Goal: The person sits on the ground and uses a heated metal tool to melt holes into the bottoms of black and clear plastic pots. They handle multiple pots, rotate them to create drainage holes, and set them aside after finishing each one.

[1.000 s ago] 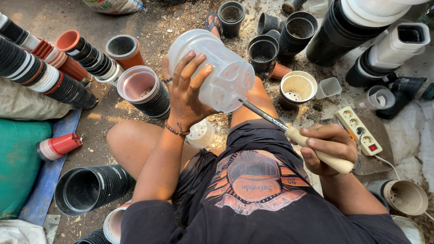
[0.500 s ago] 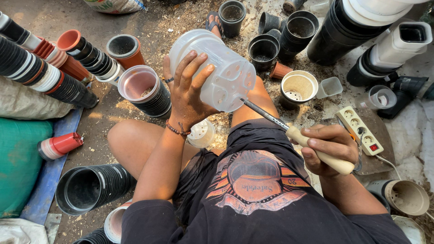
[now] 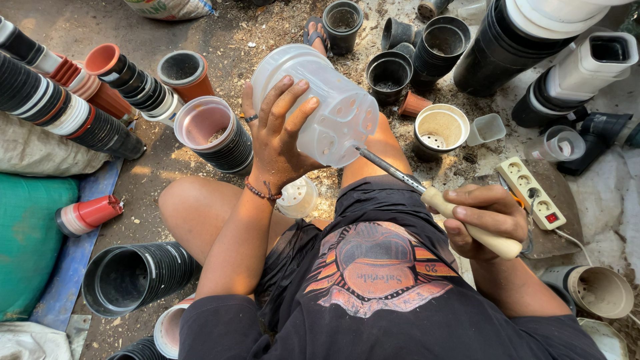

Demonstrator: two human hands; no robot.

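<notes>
A person sits on the dirt ground (image 3: 200,33) with pots all around. The left hand (image 3: 277,137) has its grip wrapped around a see-through plastic pot (image 3: 313,100), fingers spread over its side. The pot is up in the air above the knees, tipped on its side, with its holed bottom facing the person. The right hand (image 3: 483,217) has a tight grip on the pale handle of a metal-tipped tool (image 3: 427,193). The thin metal tip touches the bottom edge of the see-through pot.

Under the left wrist, a small white round piece with holes (image 3: 297,198) lies on the ground by the leg. Just left of the left hand lies a stack of black pots with a pinkish one inside (image 3: 213,133). More stacks of black, white and orange pots (image 3: 73,107) lie toward the top left corner. A cream pot (image 3: 439,130) stands past the tool, with a small clear square cup (image 3: 487,128) beside it. A white power strip (image 3: 531,192) lies just right of the right hand. A big stack of black pots (image 3: 137,277) lies on its side near the left knee.
</notes>
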